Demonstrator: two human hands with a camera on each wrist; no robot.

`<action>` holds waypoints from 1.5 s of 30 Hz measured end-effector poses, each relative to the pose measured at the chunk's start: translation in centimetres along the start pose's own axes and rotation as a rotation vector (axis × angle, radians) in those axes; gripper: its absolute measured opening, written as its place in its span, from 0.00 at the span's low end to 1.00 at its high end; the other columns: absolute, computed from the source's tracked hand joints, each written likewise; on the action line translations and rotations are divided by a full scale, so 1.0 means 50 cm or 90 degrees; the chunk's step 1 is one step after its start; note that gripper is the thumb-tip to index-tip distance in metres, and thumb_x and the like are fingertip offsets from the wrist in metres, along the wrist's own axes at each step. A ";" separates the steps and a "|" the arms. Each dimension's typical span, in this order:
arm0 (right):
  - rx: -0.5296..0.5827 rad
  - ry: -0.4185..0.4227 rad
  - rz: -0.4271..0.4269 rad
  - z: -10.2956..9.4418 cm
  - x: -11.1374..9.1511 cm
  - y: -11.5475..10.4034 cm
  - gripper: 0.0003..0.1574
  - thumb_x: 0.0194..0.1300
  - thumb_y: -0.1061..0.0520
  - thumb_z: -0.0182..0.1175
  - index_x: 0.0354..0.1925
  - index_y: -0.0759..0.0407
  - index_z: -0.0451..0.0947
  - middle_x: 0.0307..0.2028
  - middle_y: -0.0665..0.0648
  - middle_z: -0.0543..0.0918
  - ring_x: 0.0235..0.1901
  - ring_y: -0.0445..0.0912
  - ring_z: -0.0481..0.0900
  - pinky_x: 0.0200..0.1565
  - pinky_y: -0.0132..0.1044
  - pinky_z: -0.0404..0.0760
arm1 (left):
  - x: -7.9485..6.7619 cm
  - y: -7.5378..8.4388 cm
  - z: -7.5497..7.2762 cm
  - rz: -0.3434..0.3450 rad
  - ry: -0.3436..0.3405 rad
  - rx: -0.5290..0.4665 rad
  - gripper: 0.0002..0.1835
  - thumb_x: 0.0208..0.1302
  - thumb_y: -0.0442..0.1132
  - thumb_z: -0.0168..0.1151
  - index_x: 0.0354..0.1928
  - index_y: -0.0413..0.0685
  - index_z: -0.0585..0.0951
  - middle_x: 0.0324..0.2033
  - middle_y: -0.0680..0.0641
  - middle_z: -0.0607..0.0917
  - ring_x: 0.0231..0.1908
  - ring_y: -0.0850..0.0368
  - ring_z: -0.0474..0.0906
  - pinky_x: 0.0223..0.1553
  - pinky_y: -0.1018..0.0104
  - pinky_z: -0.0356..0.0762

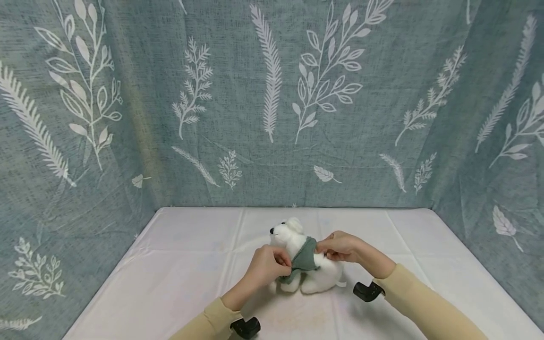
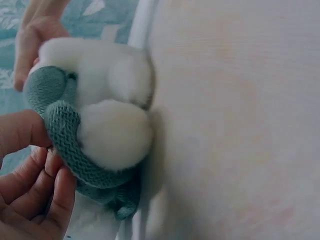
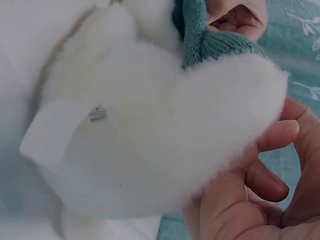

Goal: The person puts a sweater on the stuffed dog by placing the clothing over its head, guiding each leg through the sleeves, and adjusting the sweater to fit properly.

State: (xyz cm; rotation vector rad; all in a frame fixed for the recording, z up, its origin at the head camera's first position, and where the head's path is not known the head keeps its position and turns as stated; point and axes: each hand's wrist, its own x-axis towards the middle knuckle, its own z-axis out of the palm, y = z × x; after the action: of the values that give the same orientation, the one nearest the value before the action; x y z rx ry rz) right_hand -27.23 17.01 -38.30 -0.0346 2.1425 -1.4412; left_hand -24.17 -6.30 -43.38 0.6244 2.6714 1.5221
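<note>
A white plush toy animal (image 1: 327, 276) with a black nose stands on the table, its head toward the left. Around its chest and front body is a green knitted garment (image 1: 305, 257), bunched along its edge in the left wrist view. My left hand (image 1: 272, 264) pinches the edge of this garment (image 2: 62, 135) near the toy's front leg. On the far side of its back, my right hand (image 1: 340, 246) holds the garment's upper rear edge between thumb and fingers. In the right wrist view the toy's body (image 3: 150, 130) hides those fingertips. A white label (image 3: 55, 132) sticks out at its rear.
A white cloth with fold creases covers the table (image 1: 191, 264). Grey-green curtains (image 1: 238, 94) with white leaf prints hang behind and at both sides. Black wrist cameras sit under both sleeves, close above the tabletop.
</note>
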 end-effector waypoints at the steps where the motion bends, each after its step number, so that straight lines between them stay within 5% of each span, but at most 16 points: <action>1: -0.006 -0.002 -0.004 -0.001 0.000 -0.002 0.07 0.56 0.59 0.60 0.23 0.58 0.81 0.11 0.44 0.69 0.13 0.34 0.63 0.21 0.23 0.65 | 0.001 0.000 0.000 0.001 0.002 0.002 0.06 0.44 0.30 0.66 0.20 0.50 0.82 0.16 0.55 0.80 0.18 0.65 0.73 0.21 0.71 0.72; 9: -0.033 -0.004 -0.039 -0.003 0.000 -0.013 0.08 0.60 0.57 0.62 0.28 0.61 0.82 0.16 0.46 0.70 0.18 0.35 0.65 0.25 0.25 0.68 | 0.007 0.011 0.023 0.036 0.002 -0.045 0.04 0.52 0.30 0.64 0.30 0.45 0.80 0.25 0.52 0.80 0.26 0.63 0.74 0.28 0.72 0.74; 15: -0.074 0.008 -0.070 -0.001 -0.015 -0.015 0.12 0.62 0.55 0.62 0.36 0.64 0.82 0.29 0.50 0.78 0.27 0.39 0.71 0.34 0.30 0.74 | 0.004 0.026 0.035 -0.010 0.024 -0.135 0.08 0.57 0.34 0.65 0.39 0.43 0.80 0.33 0.46 0.81 0.33 0.59 0.76 0.33 0.72 0.76; 21: -0.157 0.079 -0.083 0.022 -0.023 -0.021 0.19 0.59 0.54 0.65 0.45 0.65 0.80 0.44 0.56 0.82 0.43 0.44 0.80 0.47 0.41 0.80 | 0.009 0.033 0.037 -0.039 0.045 -0.168 0.12 0.54 0.36 0.69 0.40 0.40 0.80 0.35 0.45 0.82 0.34 0.59 0.78 0.34 0.72 0.77; 32: -0.204 0.153 -0.110 0.042 -0.014 -0.011 0.10 0.51 0.58 0.64 0.33 0.62 0.83 0.29 0.51 0.82 0.30 0.42 0.73 0.30 0.32 0.72 | 0.010 0.023 0.057 -0.041 0.058 -0.219 0.11 0.54 0.34 0.70 0.37 0.37 0.80 0.31 0.44 0.84 0.32 0.60 0.79 0.30 0.71 0.76; 45: -0.170 0.130 -0.094 0.030 -0.007 -0.006 0.10 0.56 0.58 0.60 0.33 0.62 0.85 0.15 0.44 0.66 0.18 0.39 0.58 0.25 0.31 0.63 | 0.012 0.031 0.055 -0.039 0.066 -0.110 0.04 0.51 0.32 0.68 0.29 0.43 0.81 0.24 0.49 0.83 0.24 0.62 0.77 0.24 0.70 0.78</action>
State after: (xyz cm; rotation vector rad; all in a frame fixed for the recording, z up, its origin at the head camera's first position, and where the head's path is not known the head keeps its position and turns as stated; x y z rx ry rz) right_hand -26.34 15.73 -38.28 -0.1547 2.5358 -1.2727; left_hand -23.63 -3.13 -43.42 0.4641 2.5646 1.7903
